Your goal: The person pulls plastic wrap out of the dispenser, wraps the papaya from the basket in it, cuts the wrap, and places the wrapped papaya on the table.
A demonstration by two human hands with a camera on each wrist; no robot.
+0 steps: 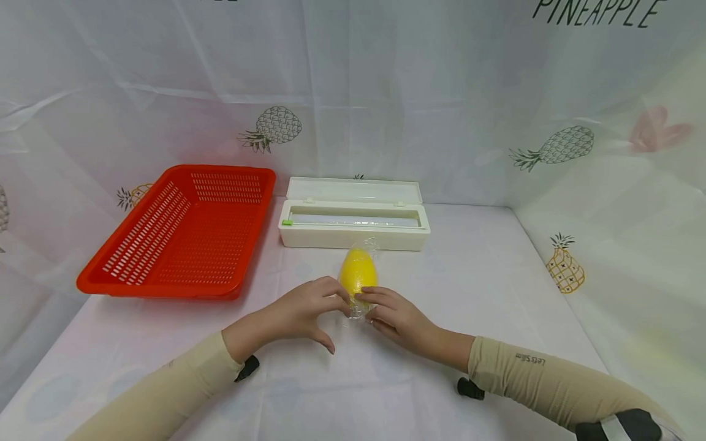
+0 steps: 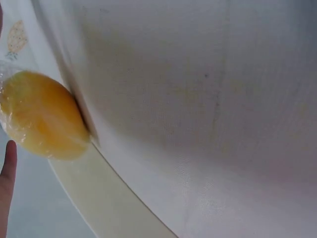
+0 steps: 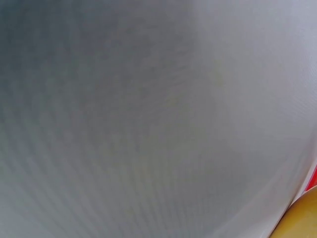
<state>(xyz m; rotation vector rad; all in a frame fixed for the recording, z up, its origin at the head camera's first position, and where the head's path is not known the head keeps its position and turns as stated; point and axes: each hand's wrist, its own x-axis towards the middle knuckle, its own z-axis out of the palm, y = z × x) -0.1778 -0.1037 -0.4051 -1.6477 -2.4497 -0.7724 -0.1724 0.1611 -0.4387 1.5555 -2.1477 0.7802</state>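
Observation:
A smooth yellow oval thing, like a fruit (image 1: 357, 267), lies on the table wrapped in clear plastic film (image 1: 368, 245). The film bunches at its far and near ends. My left hand (image 1: 309, 309) is at its near left side, fingertips at the film and thumb held well apart. From the right, my right hand (image 1: 402, 321) touches the near end with its fingers lightly bent. The left wrist view shows the wrapped yellow thing (image 2: 47, 116) beside a fingertip (image 2: 10, 153). Only an edge of the yellow thing (image 3: 299, 218) appears in the right wrist view.
Behind the yellow thing stands a white cling film dispenser (image 1: 353, 236) with its lid raised and a green slider (image 1: 287, 222) at its left end. A red plastic basket (image 1: 160, 290) sits at the left. Pineapple-printed cloth (image 1: 386, 92) hangs behind.

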